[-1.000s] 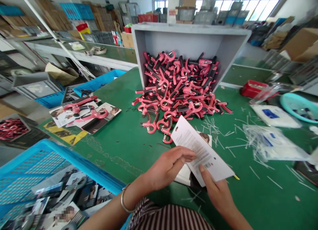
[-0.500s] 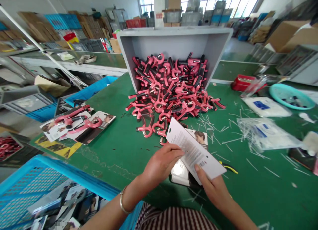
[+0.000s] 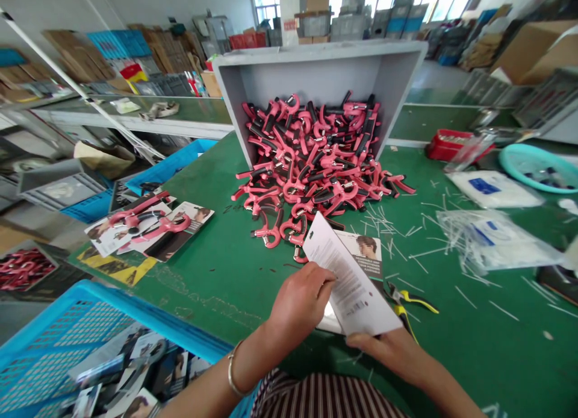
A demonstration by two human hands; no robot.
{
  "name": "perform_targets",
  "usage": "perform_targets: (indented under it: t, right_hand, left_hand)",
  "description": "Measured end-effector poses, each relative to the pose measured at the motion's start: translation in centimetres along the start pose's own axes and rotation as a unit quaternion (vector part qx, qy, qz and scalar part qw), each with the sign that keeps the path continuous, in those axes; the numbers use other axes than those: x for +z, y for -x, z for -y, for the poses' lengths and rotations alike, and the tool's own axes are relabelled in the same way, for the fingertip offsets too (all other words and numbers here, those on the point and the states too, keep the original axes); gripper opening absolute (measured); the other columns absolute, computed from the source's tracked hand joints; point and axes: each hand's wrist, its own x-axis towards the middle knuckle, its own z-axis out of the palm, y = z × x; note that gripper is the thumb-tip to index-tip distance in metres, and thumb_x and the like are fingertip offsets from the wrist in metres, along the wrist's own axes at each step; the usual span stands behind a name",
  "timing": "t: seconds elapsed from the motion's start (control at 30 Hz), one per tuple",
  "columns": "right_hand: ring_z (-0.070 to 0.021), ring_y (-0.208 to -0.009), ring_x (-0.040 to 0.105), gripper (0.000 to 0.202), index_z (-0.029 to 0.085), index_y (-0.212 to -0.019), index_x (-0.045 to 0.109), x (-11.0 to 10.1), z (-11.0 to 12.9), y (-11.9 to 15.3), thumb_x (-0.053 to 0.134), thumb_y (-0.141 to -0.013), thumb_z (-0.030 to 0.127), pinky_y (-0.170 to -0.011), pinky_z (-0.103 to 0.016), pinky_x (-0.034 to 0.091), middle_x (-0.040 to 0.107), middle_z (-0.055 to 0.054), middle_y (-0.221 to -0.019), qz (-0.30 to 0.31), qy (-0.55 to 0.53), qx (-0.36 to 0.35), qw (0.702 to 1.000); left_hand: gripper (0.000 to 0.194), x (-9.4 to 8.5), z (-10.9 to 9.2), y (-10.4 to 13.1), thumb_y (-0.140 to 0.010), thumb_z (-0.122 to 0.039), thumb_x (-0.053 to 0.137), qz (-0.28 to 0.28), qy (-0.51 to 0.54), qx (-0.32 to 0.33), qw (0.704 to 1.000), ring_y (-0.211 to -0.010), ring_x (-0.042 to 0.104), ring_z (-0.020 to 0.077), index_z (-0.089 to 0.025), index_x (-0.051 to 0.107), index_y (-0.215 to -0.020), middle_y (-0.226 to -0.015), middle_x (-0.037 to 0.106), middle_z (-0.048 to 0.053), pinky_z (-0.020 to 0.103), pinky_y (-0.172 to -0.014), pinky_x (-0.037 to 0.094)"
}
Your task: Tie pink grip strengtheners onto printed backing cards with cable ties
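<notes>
"Where's the printed card (image 3: 347,279)?"

"On the near side of the gray bin (image 3: 320,53), tilted above the bench (image 3: 221,261), its lower edge gripped in the right hand (image 3: 391,349)."

"And the left hand (image 3: 301,296)?"

"Pinched together at the card's face; I can't tell whether it holds anything."

"Any advice?"

"I'd support the card firmly without bending it, and work close to its surface so nothing tears."

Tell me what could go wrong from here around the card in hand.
The white card, held near its lower edge by the right hand, might bend or slip. The yellow-handled pliers, lying close to that hand, could be knocked. The pink-and-black pieces spill from the gray crate, so some might slide.
</notes>
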Motion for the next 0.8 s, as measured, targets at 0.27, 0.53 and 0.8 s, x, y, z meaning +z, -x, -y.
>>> perform_targets:
  t: [0.27, 0.53, 0.8]
  right_hand:
    - [-0.0273, -0.133, 0.049, 0.049, 0.021, -0.147, 0.044, 0.3, 0.1, -1.2, 0.046, -0.099, 0.032, -0.116, -0.05, 0.032, 0.057, -0.011, -0.14, -0.016, 0.031, -0.022, 0.999]
    - [-0.0274, -0.142, 0.036, 0.057, 0.022, -0.154, 0.029, 1.0, 0.8, -1.1, 0.043, -0.1, 0.029, -0.119, -0.051, 0.027, 0.046, -0.011, -0.15, -0.007, 0.086, -0.049, 0.995]
    - [-0.0303, -0.142, 0.035, 0.073, 0.025, -0.155, 0.028, -0.8, 2.2, -1.0, 0.058, -0.092, 0.044, -0.116, -0.048, 0.031, 0.035, -0.011, -0.157, 0.058, 0.182, -0.122, 0.974]
  left_hand:
    - [0.012, -1.0, -0.3, 0.0, -0.088, -0.013, 0.055, -0.005, -0.005, -0.06, 0.998, -0.078, 0.061, 0.0164, -0.019, 0.065, -0.088, -0.084, 0.064, 0.003, 0.027, -0.071, 0.047]
    - [0.011, -1.2, -0.1, -0.2, -0.085, -0.012, 0.055, -0.026, -0.032, -0.068, 0.997, -0.074, 0.06, 0.0155, -0.02, 0.063, -0.085, -0.083, 0.064, 0.002, 0.026, -0.067, 0.045]
    - [0.012, -1.3, -0.5, -0.3, -0.092, -0.015, 0.052, 0.009, 0.001, -0.046, 0.999, -0.085, 0.063, 0.0178, -0.019, 0.063, -0.092, -0.091, 0.068, 0.004, 0.029, -0.079, 0.049]
